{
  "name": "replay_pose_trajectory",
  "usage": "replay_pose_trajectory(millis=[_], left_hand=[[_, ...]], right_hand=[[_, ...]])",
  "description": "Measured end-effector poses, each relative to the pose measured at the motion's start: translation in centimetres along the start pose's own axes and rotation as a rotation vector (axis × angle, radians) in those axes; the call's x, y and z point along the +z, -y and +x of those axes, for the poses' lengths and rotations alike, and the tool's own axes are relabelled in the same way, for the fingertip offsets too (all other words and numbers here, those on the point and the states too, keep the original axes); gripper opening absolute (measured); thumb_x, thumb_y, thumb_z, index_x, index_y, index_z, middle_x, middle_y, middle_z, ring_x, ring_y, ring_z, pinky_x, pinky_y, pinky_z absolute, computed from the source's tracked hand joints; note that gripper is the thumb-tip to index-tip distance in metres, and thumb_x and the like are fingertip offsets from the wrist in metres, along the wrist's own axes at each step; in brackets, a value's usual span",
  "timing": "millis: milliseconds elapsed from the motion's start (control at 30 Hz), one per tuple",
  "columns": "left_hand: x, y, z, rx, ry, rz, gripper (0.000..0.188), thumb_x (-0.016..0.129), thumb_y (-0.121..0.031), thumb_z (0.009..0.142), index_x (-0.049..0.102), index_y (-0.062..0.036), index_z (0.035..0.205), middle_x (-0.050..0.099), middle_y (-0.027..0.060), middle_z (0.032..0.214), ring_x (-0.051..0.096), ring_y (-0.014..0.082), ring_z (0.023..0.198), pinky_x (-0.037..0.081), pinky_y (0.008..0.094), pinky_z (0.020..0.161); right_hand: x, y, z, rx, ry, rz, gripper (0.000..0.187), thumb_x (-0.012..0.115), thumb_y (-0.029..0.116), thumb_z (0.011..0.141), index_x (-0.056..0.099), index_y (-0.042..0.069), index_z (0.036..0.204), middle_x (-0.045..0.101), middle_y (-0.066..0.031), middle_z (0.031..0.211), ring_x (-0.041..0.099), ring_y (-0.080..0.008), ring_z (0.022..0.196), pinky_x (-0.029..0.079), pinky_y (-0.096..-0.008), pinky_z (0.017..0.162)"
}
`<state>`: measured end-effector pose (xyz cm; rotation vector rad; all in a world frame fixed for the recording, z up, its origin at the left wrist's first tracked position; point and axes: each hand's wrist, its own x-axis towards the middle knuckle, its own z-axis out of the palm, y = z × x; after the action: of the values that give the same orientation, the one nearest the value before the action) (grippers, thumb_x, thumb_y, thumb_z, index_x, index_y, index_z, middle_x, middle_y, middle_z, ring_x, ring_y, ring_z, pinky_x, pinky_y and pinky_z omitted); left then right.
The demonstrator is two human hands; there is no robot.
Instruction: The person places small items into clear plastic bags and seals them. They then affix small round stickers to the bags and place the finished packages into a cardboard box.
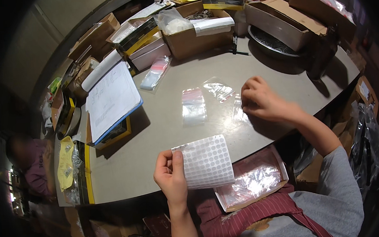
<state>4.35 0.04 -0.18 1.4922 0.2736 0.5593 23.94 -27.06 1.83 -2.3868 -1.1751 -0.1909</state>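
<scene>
My left hand (171, 174) grips a sheet of round stickers (203, 161) by its left edge, with the thumb on top. Rows of small pale dots cover the white sheet. Over the table, my right hand (260, 97) has its fingers curled together at a small clear plastic bag (240, 111); whether it pinches the bag or something smaller, I cannot make out. Left of that hand lie another clear bag (219, 89) and a zip bag with a red-striped top (194, 106). An open box of shiny clear bags (253, 175) sits at my lap, partly behind the sticker sheet.
A blue clipboard with papers (114, 101) leans on a box at the left. Farther back are a bundle of zip bags (155, 75), a cardboard box (200, 42), a pen (239, 52) and a round tray (276, 43). Another person (34, 165) is at the far left.
</scene>
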Motion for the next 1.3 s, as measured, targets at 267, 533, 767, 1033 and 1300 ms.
replay_pose_trajectory(millis=[267, 533, 767, 1033, 1300], left_hand=[[-0.2, 0.3, 0.3, -0.008, -0.011, -0.014, 0.011, 0.064, -0.009, 0.102, 0.059, -0.0030, 0.094, 0.046, -0.0101, 0.072, 0.034, -0.0018, 0.062, 0.021, 0.0185, 0.055], [-0.5, 0.5, 0.1, 0.036, -0.016, 0.125, 0.014, 0.063, -0.009, 0.102, 0.057, -0.0038, 0.091, 0.044, -0.0105, 0.070, 0.031, -0.0021, 0.059, 0.020, 0.0189, 0.052], [-0.9, 0.4, -0.2, 0.000, -0.017, 0.125, 0.013, 0.065, -0.008, 0.099, 0.062, 0.0049, 0.095, 0.064, 0.0024, 0.078, 0.058, 0.0055, 0.073, 0.045, 0.0212, 0.063], [-0.4, 0.8, -0.1, 0.055, -0.020, 0.054, 0.012, 0.063, -0.009, 0.102, 0.059, -0.0025, 0.093, 0.047, -0.0099, 0.071, 0.033, -0.0024, 0.059, 0.021, 0.0184, 0.052], [-0.5, 0.7, -0.4, 0.062, -0.045, 0.104, 0.015, 0.063, -0.010, 0.103, 0.057, -0.0043, 0.090, 0.043, -0.0109, 0.070, 0.030, -0.0024, 0.060, 0.020, 0.0191, 0.053]], right_hand=[[1.2, 0.6, 7.1, -0.001, 0.027, 0.029, 0.029, 0.073, 0.027, 0.092, 0.060, 0.001, 0.096, 0.060, -0.0162, 0.099, 0.060, -0.0350, 0.095, 0.051, -0.0443, 0.081], [5.7, 3.2, 13.5, 0.025, 0.211, -0.001, 0.029, 0.070, 0.026, 0.090, 0.070, -0.002, 0.094, 0.070, -0.0241, 0.088, 0.067, -0.0424, 0.089, 0.053, -0.0489, 0.078], [3.0, 2.0, 10.6, 0.022, 0.353, 0.315, 0.018, 0.065, 0.010, 0.089, 0.066, -0.006, 0.097, 0.067, -0.0201, 0.080, 0.063, -0.0352, 0.075, 0.051, -0.0425, 0.073], [1.5, 3.2, 6.4, -0.246, -0.061, 0.095, 0.029, 0.070, 0.012, 0.084, 0.064, 0.000, 0.109, 0.067, -0.0198, 0.104, 0.065, -0.0379, 0.095, 0.052, -0.0437, 0.085], [1.4, 8.0, 3.7, -0.162, 0.345, 0.320, 0.033, 0.069, 0.007, 0.079, 0.062, -0.001, 0.111, 0.065, -0.0214, 0.105, 0.064, -0.0404, 0.104, 0.052, -0.0455, 0.092]])
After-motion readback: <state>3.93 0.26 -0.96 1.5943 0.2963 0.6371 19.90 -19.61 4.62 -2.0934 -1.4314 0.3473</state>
